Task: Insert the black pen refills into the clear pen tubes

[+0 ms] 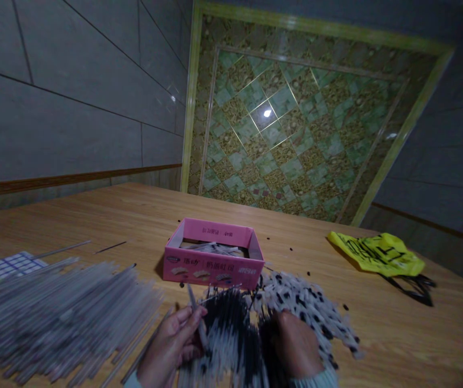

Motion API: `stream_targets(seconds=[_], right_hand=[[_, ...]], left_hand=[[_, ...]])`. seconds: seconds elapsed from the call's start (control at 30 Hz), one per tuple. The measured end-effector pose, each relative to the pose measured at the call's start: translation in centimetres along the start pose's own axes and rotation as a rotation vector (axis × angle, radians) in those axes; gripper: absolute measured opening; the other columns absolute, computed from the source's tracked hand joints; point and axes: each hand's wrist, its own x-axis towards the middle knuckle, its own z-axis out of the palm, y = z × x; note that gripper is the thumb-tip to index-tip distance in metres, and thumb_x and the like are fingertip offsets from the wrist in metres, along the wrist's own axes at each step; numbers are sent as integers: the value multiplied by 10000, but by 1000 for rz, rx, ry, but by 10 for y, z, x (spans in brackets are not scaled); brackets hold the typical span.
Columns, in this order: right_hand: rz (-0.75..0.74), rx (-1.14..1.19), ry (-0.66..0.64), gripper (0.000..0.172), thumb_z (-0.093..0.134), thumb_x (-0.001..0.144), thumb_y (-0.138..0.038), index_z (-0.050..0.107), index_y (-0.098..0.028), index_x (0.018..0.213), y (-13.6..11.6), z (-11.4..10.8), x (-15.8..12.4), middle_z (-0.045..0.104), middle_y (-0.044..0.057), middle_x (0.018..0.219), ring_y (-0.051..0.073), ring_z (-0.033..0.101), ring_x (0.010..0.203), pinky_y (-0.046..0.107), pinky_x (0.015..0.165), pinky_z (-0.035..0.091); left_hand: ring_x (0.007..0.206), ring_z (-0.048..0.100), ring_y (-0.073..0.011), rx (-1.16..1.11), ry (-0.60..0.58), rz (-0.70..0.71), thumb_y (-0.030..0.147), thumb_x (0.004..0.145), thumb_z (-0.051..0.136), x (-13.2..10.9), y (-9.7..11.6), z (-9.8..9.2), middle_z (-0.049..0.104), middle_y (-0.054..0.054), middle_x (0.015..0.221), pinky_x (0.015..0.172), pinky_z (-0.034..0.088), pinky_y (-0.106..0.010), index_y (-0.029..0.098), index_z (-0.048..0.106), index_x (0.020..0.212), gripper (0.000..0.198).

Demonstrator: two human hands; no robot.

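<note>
My left hand (175, 342) is closed around a thin greyish tube (202, 328), pinched between thumb and fingers and tilted upward. Under and between my hands lies a heap of slim sticks with black ends and pale shafts (223, 328). My right hand (295, 345) is curled down at the right side of that heap, its fingertips hidden. Just beyond the hands stands an open pink cardboard box (215, 269) with thin whitish pieces (217, 248) inside. Right of the heap, many small translucent pieces with black parts (300, 299) are spread out.
A wide pile of clear thin tubes (62, 318) covers the table's left side, near a blue-checked cloth (17, 262). A yellow bag (372, 256) with black straps lies at the right. Small black bits dot the wooden table (106, 215); tiled walls stand behind.
</note>
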Motion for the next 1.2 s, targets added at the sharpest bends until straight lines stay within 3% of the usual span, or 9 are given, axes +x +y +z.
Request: stream_targets(seconds=[0.13, 0.27, 0.33, 0.4, 0.53, 0.67, 0.87, 1.03, 1.2], right_hand=[[-62, 26, 67, 277, 515, 659, 7, 666, -165, 814, 1, 3, -3, 670, 91, 774, 231, 630, 728, 272, 600, 385], [-51, 171, 105, 225, 479, 723, -26, 647, -158, 795, -5, -9, -3, 656, 101, 757, 237, 613, 758, 287, 642, 402], [7, 426, 123, 165, 478, 776, -106, 625, -170, 817, -15, -19, 0, 655, 98, 799, 239, 607, 761, 305, 644, 418], [44, 861, 157, 158, 488, 821, -216, 591, -176, 934, -28, -29, 3, 649, 95, 896, 231, 601, 812, 317, 684, 443], [164, 1686, -19, 331, 589, 797, -358, 512, -150, 1044, -48, -36, 4, 637, 58, 806, 151, 586, 615, 239, 516, 458], [205, 2034, -128, 291, 693, 744, -307, 549, -130, 926, -52, -31, 3, 651, 41, 773, 91, 574, 569, 167, 493, 453], [301, 2207, -180, 295, 759, 681, -274, 562, -143, 858, -51, -28, 4, 669, 19, 735, 79, 603, 551, 137, 470, 468], [289, 2116, -205, 349, 724, 704, -363, 531, -140, 892, -56, -34, 4, 680, 78, 824, 114, 639, 582, 142, 438, 458], [257, 1900, -230, 394, 660, 718, -472, 534, -150, 907, -59, -20, 4, 615, 1, 583, 100, 566, 409, 161, 377, 416]], left_hand=[[481, 529, -95, 6, -17, 0, 420, 572, 729, -3, 4, 1, 548, 31, 565, 415, 408, -182, 141, 637, 806, 375], [483, 532, -88, 15, -37, -16, 416, 589, 722, -3, 6, 0, 553, 29, 577, 435, 421, -185, 140, 635, 814, 367], [485, 534, -90, 18, -60, -12, 421, 597, 716, -3, 6, 0, 548, 30, 573, 435, 420, -185, 144, 636, 814, 361], [461, 520, -85, 32, -108, -4, 431, 610, 703, -4, 5, 0, 527, 38, 549, 422, 406, -181, 151, 643, 806, 348], [357, 401, -46, 76, -251, -24, 459, 621, 684, -8, 2, 2, 464, 51, 478, 352, 333, -164, 145, 670, 777, 351], [323, 315, -23, 114, -318, -68, 489, 597, 687, -12, -1, 3, 462, 41, 458, 303, 246, -149, 148, 694, 741, 370], [309, 301, -30, 246, -403, -103, 538, 580, 673, -16, 2, 3, 452, 36, 434, 301, 238, -168, 138, 699, 696, 417], [340, 312, -35, 296, -523, -122, 556, 635, 621, -12, 0, -1, 427, 56, 460, 322, 233, -171, 119, 669, 762, 458], [339, 301, -32, 274, -542, -117, 546, 661, 603, -6, -4, -5, 419, 64, 469, 326, 218, -175, 118, 655, 802, 453]])
